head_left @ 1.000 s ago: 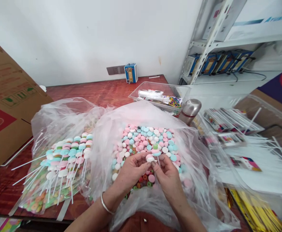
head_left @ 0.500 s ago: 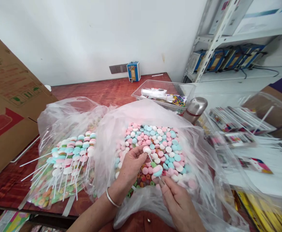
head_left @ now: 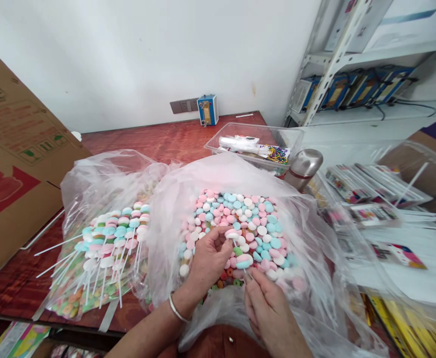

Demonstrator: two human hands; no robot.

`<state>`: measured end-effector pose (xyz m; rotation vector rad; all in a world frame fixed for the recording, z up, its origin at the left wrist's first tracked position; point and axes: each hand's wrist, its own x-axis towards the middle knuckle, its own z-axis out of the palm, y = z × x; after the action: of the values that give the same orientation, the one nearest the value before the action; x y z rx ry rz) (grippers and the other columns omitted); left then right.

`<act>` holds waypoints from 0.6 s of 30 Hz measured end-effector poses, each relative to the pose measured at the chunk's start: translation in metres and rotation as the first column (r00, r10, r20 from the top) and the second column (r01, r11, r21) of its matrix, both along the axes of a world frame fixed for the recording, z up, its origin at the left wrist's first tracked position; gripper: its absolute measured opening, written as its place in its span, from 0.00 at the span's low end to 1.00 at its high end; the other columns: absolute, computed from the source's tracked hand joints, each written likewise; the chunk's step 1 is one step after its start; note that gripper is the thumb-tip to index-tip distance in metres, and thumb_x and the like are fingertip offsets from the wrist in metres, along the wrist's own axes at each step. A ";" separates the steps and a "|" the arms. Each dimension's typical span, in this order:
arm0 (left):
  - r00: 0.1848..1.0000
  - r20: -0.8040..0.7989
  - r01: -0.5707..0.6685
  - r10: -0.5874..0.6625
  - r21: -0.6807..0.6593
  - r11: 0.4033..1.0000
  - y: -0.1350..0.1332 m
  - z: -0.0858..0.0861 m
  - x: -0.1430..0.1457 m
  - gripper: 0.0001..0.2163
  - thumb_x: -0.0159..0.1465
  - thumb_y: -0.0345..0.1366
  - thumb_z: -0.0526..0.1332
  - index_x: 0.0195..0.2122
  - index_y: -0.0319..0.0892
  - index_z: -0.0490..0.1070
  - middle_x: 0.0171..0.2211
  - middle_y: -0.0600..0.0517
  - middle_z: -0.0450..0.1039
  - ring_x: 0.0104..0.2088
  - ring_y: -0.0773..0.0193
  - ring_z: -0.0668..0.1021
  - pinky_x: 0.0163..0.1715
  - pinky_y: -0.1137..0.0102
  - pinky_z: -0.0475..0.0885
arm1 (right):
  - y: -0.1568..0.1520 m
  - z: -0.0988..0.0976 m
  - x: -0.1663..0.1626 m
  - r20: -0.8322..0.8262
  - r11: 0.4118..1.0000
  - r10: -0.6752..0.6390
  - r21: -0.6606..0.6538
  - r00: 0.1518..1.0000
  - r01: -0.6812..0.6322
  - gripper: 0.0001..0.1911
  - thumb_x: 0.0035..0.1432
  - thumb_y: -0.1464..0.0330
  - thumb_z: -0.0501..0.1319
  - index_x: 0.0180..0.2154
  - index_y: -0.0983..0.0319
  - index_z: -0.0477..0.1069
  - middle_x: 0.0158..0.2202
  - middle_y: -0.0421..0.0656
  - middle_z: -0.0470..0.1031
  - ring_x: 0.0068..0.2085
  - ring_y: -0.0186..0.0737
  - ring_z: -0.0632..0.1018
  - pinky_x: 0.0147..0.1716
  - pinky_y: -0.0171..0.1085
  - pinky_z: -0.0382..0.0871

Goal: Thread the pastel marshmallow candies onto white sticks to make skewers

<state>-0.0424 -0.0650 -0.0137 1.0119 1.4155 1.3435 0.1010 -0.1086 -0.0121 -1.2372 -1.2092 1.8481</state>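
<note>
My left hand [head_left: 211,256] pinches a round pink-and-white candy [head_left: 232,233] at the upper tip of a thin white stick. My right hand [head_left: 272,306] is closed on the lower part of that stick. Between the hands, pink, white and blue candies [head_left: 244,261] and a green ring candy [head_left: 238,251] are threaded on it. Both hands are over an open clear plastic bag [head_left: 218,171], in which many loose pastel candies [head_left: 263,219] lie with small coloured rings. Finished-looking candy skewers [head_left: 113,231] lie in rows on another bag at the left.
A cardboard box [head_left: 16,149] stands at the left. Behind the bags are a clear plastic tub [head_left: 255,132] and a steel flask [head_left: 304,164] on the red-brown table [head_left: 143,139]. Packets and white sticks [head_left: 430,226] lie to the right, below a metal shelf [head_left: 326,74].
My left hand has turned slightly, and the candy at the stick's tip looks more edge-on. My right hand has closed in a little under the threaded candies. The view has shifted slightly.
</note>
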 end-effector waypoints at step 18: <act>0.936 -0.347 0.175 -0.062 0.304 0.936 -0.013 0.006 0.003 0.12 0.65 0.27 0.56 0.45 0.43 0.78 0.42 0.48 0.80 0.43 0.62 0.80 0.45 0.68 0.75 | 0.015 -0.022 -0.004 0.036 0.988 -0.043 0.149 0.998 0.037 0.17 0.66 0.53 0.51 0.32 0.57 0.63 0.16 0.29 0.54 0.16 0.30 0.55 0.15 0.30 0.49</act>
<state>-0.0390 -0.0783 -0.0072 1.5867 1.3647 1.3933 0.0974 -0.0937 -0.0337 -1.2109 -1.3086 1.6799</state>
